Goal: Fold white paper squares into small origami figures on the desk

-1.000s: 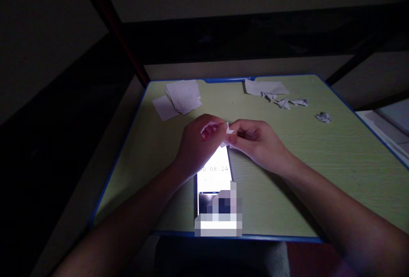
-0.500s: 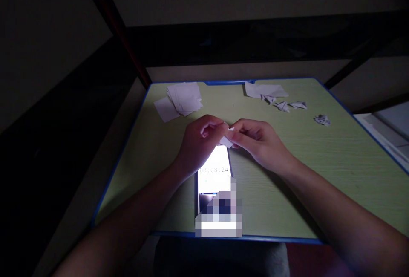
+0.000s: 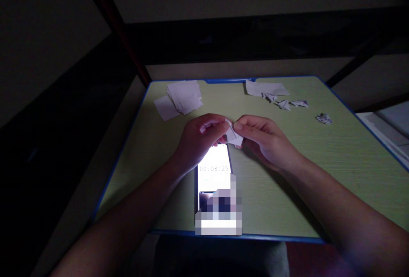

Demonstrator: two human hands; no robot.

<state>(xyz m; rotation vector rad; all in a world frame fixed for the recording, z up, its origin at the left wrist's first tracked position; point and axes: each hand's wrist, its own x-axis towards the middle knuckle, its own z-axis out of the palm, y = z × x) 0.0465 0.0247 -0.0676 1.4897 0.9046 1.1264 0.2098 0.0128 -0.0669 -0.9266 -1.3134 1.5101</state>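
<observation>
Folded white paper (image 3: 234, 137), one: pinched by the fingers (image 3: 221, 128) of left hand (image 3: 198, 140) and right hand (image 3: 266, 138), near the lit phone (image 3: 213, 177) on the green tabletop (image 3: 271, 209).

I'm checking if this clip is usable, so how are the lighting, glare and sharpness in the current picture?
Head view: dark surroundings; the phone screen glares white, its timer digits readable; a shadow runs along the right forearm on the green tabletop. Same head view: the folded paper between left hand and right hand is lit, its finer creases unclear; pixelation covers the phone's lower end.
</observation>
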